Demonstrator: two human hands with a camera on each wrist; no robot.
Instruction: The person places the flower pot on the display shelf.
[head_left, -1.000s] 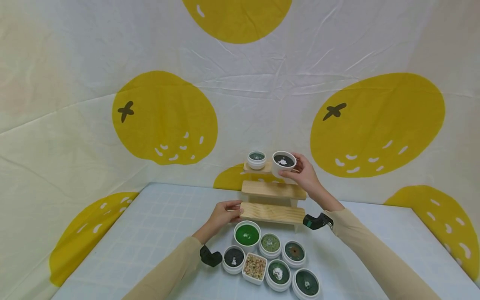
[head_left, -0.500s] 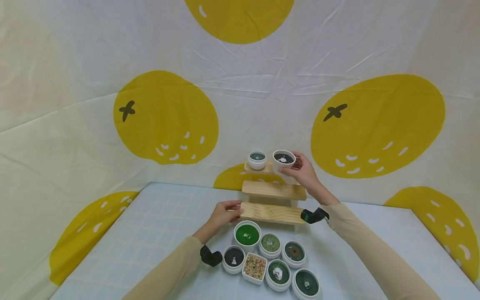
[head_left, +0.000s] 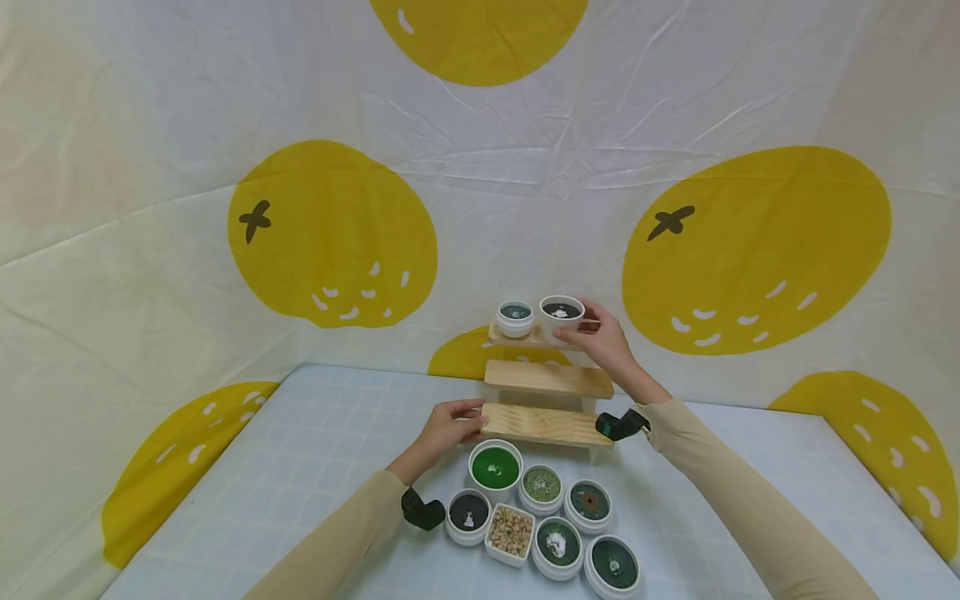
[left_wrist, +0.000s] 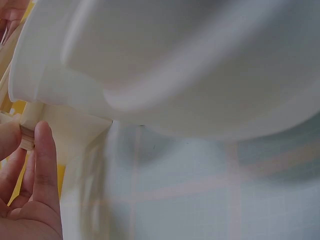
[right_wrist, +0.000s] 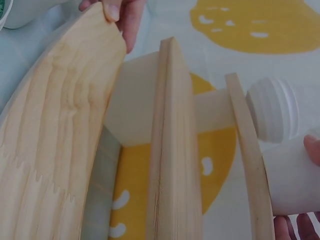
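A three-tier wooden stand [head_left: 547, 423] rises in steps near the back of the table. My left hand [head_left: 441, 435] pinches the left end of its lowest board between thumb and finger, as the left wrist view [left_wrist: 30, 175] shows. My right hand [head_left: 609, 343] grips a white cup [head_left: 560, 321] with dark, white-flecked contents. The cup stands upright at the right part of the top board, its base right at the wood [right_wrist: 252, 185] in the right wrist view. Left of it on that board sits a smaller white ribbed bowl [head_left: 514, 320] with dark green contents.
Before the stand cluster several white bowls: a bright green one [head_left: 495, 467], a dark one [head_left: 468, 512], a square dish of chopped nuts [head_left: 510, 533] and more green ones [head_left: 613, 565]. Behind hangs a white cloth [head_left: 525, 217] with yellow fruit prints.
My right hand has moved the cup slightly left and back, closer to the small bowl on the top board. The left hand has kept its hold on the stand.
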